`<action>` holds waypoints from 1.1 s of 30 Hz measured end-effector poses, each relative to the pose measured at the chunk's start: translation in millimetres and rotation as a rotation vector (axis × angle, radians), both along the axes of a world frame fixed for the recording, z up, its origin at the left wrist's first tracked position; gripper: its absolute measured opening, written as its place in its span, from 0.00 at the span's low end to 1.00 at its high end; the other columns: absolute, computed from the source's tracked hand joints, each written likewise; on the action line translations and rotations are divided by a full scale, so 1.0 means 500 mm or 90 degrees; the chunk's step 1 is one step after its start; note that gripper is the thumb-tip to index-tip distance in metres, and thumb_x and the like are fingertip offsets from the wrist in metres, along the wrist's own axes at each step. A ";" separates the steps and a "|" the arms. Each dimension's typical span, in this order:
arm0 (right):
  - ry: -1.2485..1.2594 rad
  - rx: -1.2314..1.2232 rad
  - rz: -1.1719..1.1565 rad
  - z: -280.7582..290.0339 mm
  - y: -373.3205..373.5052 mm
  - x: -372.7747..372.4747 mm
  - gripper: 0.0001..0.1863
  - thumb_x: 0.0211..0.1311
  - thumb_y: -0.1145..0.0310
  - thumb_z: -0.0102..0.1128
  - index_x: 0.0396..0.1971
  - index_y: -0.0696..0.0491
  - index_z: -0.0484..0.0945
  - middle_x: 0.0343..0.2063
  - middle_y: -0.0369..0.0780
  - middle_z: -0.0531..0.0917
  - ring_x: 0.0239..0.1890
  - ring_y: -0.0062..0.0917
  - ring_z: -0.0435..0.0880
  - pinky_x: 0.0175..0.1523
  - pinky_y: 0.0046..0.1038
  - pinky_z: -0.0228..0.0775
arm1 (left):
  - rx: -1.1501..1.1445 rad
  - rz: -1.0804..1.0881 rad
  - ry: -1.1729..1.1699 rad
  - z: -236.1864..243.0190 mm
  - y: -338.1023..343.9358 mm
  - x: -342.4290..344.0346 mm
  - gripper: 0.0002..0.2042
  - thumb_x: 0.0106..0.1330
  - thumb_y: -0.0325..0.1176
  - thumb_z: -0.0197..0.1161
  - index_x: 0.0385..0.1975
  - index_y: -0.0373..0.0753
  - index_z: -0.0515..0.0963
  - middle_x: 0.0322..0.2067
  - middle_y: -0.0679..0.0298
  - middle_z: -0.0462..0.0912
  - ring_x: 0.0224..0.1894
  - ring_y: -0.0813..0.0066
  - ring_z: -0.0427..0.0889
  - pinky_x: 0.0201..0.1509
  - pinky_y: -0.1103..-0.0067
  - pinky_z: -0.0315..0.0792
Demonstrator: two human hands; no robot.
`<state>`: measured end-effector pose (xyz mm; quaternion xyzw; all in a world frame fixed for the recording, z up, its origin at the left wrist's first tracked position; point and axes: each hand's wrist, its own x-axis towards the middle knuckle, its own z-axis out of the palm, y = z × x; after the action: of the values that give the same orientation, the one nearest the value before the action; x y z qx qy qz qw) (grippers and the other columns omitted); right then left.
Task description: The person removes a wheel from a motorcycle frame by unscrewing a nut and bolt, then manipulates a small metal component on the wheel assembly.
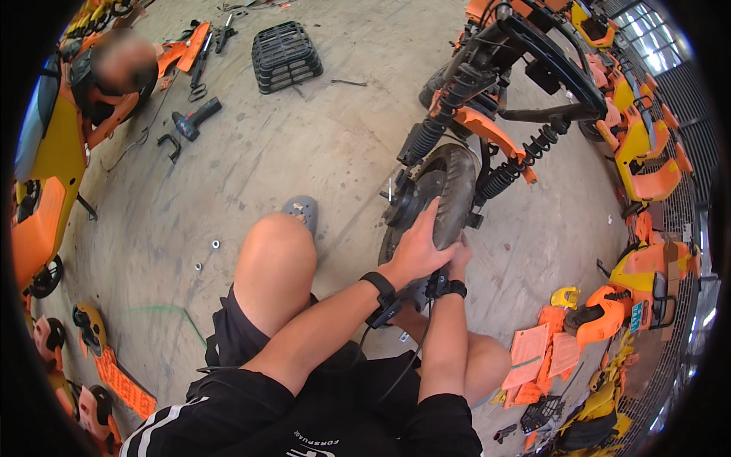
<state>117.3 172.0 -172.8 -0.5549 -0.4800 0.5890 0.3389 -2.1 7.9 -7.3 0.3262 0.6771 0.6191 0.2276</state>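
Nearest you, both forearms reach forward between your knees, a black band on each wrist. Your left hand is curled on the near left side of the wheel, one digit laid along the tyre. Your right hand is against its near right edge; its fingers are partly hidden, so you cannot tell how tightly they close.

The wheel is just beyond your hands, right of centre, its tread running away from you and its long axis tipping slightly right at the far end. Its hub faces left, with a thin stub sticking out that side.

Past it, a black spring shock slants on the right and another strut on the left, with an orange fender between.

Farther off to the left lie a drill and a black slatted rack.
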 end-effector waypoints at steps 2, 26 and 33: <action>-0.004 0.007 0.018 -0.001 -0.006 0.002 0.22 0.67 0.65 0.56 0.52 0.69 0.73 0.46 0.47 0.81 0.44 0.30 0.81 0.50 0.29 0.72 | -0.008 -0.014 -0.007 -0.005 -0.003 -0.004 0.45 0.49 0.38 0.71 0.66 0.32 0.52 0.57 0.40 0.67 0.57 0.46 0.71 0.60 0.68 0.68; 0.103 -0.242 -0.196 0.002 0.042 0.065 0.13 0.64 0.59 0.48 0.34 0.54 0.72 0.30 0.39 0.81 0.31 0.28 0.81 0.38 0.34 0.72 | -0.005 -0.033 0.013 -0.016 -0.036 -0.014 0.45 0.49 0.38 0.71 0.67 0.37 0.51 0.51 0.41 0.71 0.48 0.42 0.76 0.50 0.63 0.73; 0.033 -0.216 -0.059 0.246 -0.011 0.001 0.12 0.39 0.78 0.42 0.30 0.55 0.67 0.20 0.36 0.66 0.22 0.24 0.65 0.24 0.26 0.55 | -0.010 -0.029 0.015 -0.024 -0.050 -0.009 0.45 0.50 0.39 0.70 0.67 0.38 0.51 0.51 0.40 0.71 0.46 0.40 0.76 0.50 0.62 0.73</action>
<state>117.7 166.4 -49.8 -0.6102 -0.3386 0.6597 0.2791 -6.4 -17.2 -19.1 0.3470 0.6770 0.6045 0.2364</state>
